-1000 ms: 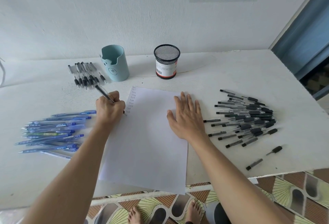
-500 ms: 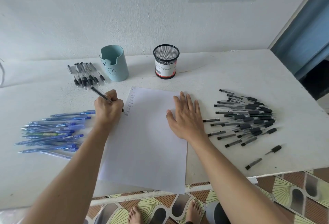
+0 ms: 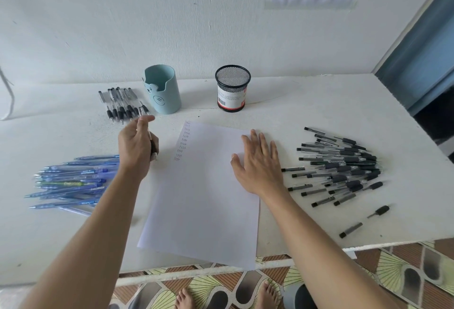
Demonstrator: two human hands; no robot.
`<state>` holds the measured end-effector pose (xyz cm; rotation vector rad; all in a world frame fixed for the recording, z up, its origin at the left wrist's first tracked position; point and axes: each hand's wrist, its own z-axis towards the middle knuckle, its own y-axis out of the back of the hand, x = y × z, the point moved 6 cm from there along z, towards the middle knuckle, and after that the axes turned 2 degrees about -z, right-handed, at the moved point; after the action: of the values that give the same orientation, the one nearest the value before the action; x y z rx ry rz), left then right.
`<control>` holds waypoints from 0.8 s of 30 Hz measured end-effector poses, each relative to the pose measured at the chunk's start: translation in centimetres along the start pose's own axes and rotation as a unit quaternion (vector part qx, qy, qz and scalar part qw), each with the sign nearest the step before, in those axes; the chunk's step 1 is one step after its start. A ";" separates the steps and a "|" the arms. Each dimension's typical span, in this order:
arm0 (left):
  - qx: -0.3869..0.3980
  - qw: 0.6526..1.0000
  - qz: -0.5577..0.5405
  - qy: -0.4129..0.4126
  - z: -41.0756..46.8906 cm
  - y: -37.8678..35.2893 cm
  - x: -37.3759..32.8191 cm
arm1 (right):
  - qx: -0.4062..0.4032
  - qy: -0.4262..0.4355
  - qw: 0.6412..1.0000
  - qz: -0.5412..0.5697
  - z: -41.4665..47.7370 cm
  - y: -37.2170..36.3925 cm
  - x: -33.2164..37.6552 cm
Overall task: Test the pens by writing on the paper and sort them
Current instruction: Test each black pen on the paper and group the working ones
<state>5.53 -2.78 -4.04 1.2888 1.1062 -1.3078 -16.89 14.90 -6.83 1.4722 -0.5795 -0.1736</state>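
Sorting step, I judge: left hand [image 3: 136, 145], fingers [image 3: 147, 119] grasping a black pen [image 3: 152, 147], just left of the paper [image 3: 204, 198]; right hand [image 3: 258, 168] flat on it, released. Next: lay pen in far row [image 3: 120, 104]

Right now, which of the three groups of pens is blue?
The blue pile at far left; the small row beside the teal holder and the right-hand pile are black and grey.

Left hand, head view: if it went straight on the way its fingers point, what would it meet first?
Probably the right end of the row of black-grip pens, just beyond the left hand, which grips a pen; the teal holder stands close beside that line. Depth is unclear.
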 end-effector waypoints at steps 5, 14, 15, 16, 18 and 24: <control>-0.028 0.999 0.031 0.013 1.3 1.6 -1.1 | 0.001 -0.001 1.000 -0.004 0.1 -0.2 0.0; -0.097 0.944 0.306 0.074 7.2 4.7 -3.2 | -0.007 -0.007 1.000 -0.015 0.2 -0.5 -0.2; -0.095 0.940 0.321 0.067 7.7 4.6 -3.5 | -0.009 -0.008 1.000 -0.015 0.2 -0.4 -0.1; -0.094 0.934 0.341 0.061 8.2 4.3 -3.8 | -0.010 -0.008 1.000 -0.015 0.2 -0.4 -0.1; -0.089 0.921 0.378 0.037 9.0 3.9 -4.3 | -0.010 -0.010 1.000 -0.018 0.2 -0.4 -0.1; -0.084 0.893 0.442 0.008 10.2 3.7 -3.8 | -0.007 -0.010 1.000 -0.020 0.2 -0.6 -0.2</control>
<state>7.82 -13.23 0.12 1.4138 0.4899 -0.4984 -17.07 14.75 -7.43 1.4699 -0.5638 -0.2233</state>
